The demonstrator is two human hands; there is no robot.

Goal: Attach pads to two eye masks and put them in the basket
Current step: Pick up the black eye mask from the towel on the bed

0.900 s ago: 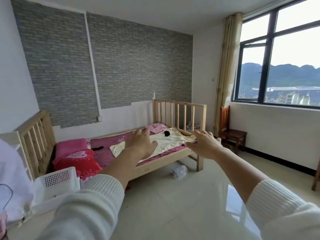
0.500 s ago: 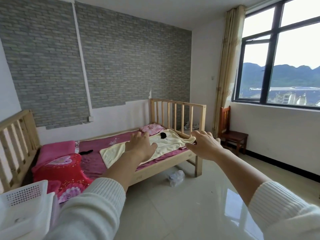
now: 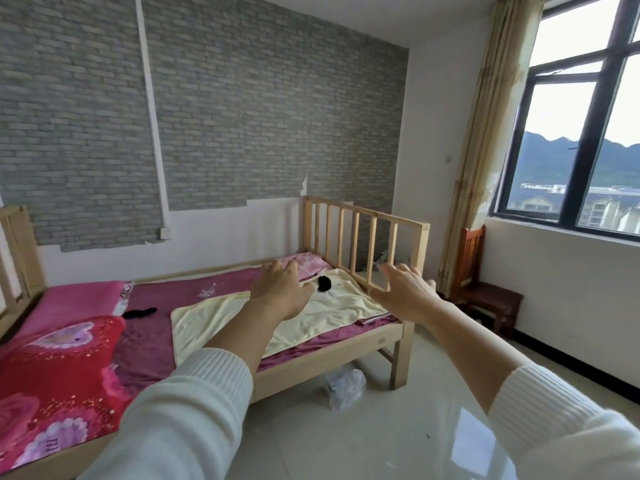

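Note:
Both arms reach out in front of me toward a wooden bed (image 3: 332,353). My left hand (image 3: 280,289) is open, fingers spread, holding nothing. My right hand (image 3: 401,292) is open too, also with nothing in it. A small black item (image 3: 324,283) lies on a pale yellow towel (image 3: 311,317) near the foot of the bed, between the two hands. Another black item (image 3: 140,312), long and thin, lies on the maroon sheet further left. Both are too small to identify. The basket is out of view.
A red flowered quilt (image 3: 59,382) and a pink pillow (image 3: 72,303) cover the bed's left end. A crumpled plastic bag (image 3: 344,388) lies on the tiled floor under the bed. A wooden chair (image 3: 488,299) stands below the window (image 3: 585,140).
The view has swung right and closer to the bed. The white basket at the lower left has left the frame. Both hands stay open and outstretched.

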